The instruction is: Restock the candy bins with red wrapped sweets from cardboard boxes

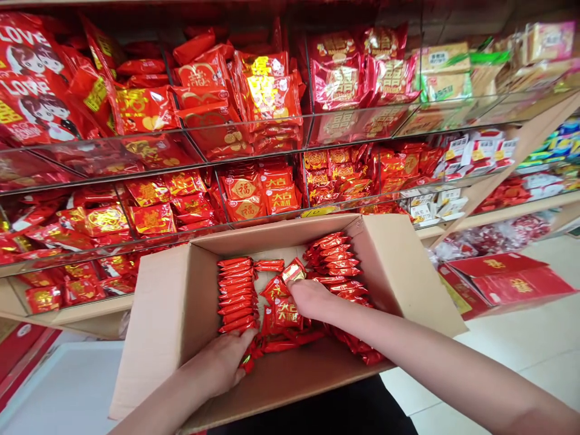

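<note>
An open cardboard box holds many small red snack packets with gold print. At its left wall, a stacked row of packets stands on edge, and my left hand grips the near end of that row, its fingers partly hidden. My right hand reaches into the middle and pinches a red packet that is tilted up. Below it lie loose packets face up. Another row of packets lines the right side of the box.
Behind the box rise shelves with clear dividers, filled with red bags and small packets. A yellow price tag sits on the shelf edge. On the floor at right stands a red carton; a pale lid lies at left.
</note>
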### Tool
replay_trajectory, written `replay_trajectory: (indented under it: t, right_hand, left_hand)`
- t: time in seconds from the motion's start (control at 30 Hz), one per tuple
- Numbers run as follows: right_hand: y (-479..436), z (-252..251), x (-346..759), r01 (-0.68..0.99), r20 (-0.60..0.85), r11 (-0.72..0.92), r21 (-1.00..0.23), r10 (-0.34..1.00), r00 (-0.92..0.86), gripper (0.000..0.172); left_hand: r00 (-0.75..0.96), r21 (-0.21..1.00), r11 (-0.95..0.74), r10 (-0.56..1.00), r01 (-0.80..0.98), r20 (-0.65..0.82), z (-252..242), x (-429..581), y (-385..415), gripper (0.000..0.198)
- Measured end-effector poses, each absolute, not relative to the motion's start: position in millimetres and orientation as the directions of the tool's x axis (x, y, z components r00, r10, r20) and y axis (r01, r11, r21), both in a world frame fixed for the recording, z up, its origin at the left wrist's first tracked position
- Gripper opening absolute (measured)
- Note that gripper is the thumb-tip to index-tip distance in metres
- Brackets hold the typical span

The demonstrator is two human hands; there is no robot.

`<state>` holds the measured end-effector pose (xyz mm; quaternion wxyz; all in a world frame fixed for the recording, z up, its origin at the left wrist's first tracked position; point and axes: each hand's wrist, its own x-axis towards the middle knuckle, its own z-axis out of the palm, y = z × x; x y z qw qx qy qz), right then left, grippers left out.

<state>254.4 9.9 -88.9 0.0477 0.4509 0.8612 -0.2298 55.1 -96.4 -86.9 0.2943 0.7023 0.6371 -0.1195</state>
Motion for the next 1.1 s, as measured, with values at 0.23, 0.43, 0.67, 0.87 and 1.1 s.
replay_trajectory:
  t: [0.23,0.43,0.67,0.87,1.1]
  right_hand:
    - [-1.4,-66.4,266.5,0.717,-0.288,0.600,-0.355,0.660,-0.694,0.025]
    - [-11.7,-68.0,252.6,0.636,-0.399,0.606,-0.477,0.496,-0.771,0.045]
    - [-31.9,-96.6,200.4,0.509,-0.415,0.723,-0.468,0.328,-0.848,0.062]
    - [-42.5,-109.8,182.8,0.558,-0.376,0.738,-0.380,0.428,-0.822,0.051]
    - [-26.1,-87.2,203.4,0.300,-0.299,0.829,-0.472,0.170,-0.939,0.035]
  left_hand:
    - [0.221,0.176,-0.159,0.876,0.972,-0.429,-67.6,57.8,-84.3,0.055]
    - [0.052,0.156,0.012,0.917,0.988,-0.395,-72.8,61.0,-63.4,0.034]
    - [0.035,0.120,0.066,0.727,0.991,-0.685,-59.8,59.7,-76.8,0.055]
    - [-0.042,0.056,0.118,0.694,0.991,-0.719,-54.2,67.8,-82.2,0.077]
    - [0.168,0.384,0.150,0.715,0.911,-0.678,-49.3,48.3,-71.5,0.035]
